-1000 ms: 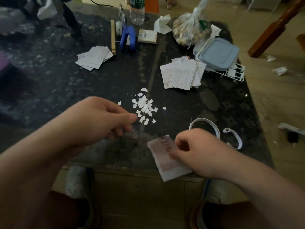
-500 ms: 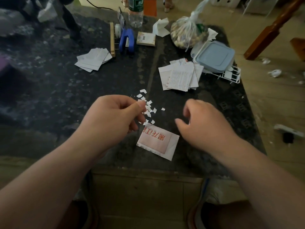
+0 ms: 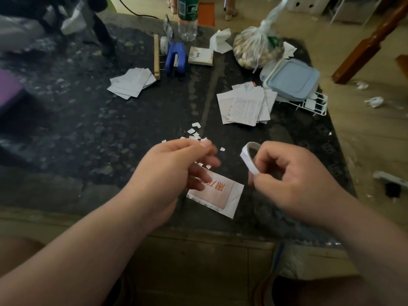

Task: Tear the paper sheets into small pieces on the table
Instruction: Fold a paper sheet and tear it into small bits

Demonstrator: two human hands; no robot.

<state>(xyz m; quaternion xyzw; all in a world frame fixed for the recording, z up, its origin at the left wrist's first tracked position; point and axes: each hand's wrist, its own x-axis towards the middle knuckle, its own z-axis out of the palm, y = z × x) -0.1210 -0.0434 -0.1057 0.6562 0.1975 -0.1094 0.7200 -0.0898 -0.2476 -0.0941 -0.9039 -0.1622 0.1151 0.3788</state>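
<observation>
The right hand (image 3: 293, 180) now pinches the curled white paper strip (image 3: 248, 159), just lifted off the dark tabletop (image 3: 110, 140) right of centre; the left hand (image 3: 174, 166) hovers near, fingers curled, contents unclear; tearing likely comes next

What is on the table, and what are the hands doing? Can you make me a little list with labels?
Right hand: pinches a curled white paper strip
Left hand: fingers curled above the table, blurred; cannot tell if it holds a scrap
Nearest paper: flat white paper slip with red print, lying on the table
Torn bits: small white paper pieces on the dark speckled table
Waiting sheets: stack of handwritten paper sheets; stack of plain white paper sheets
</observation>
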